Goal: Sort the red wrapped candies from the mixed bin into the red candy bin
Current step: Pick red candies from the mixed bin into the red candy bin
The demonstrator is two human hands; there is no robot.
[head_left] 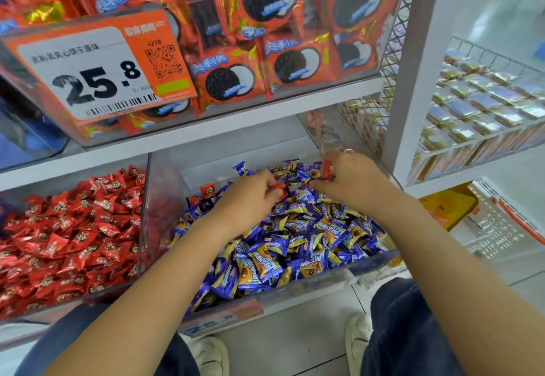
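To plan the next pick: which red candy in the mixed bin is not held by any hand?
The red candy lying at the bin's back left, left of the left hand; the other two are pinched.

Cookie packs (265, 60), price tag (97, 72) above.

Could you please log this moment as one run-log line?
left hand: holds red candy | right hand: holds red candy | both over mixed bin | red candy bin: left
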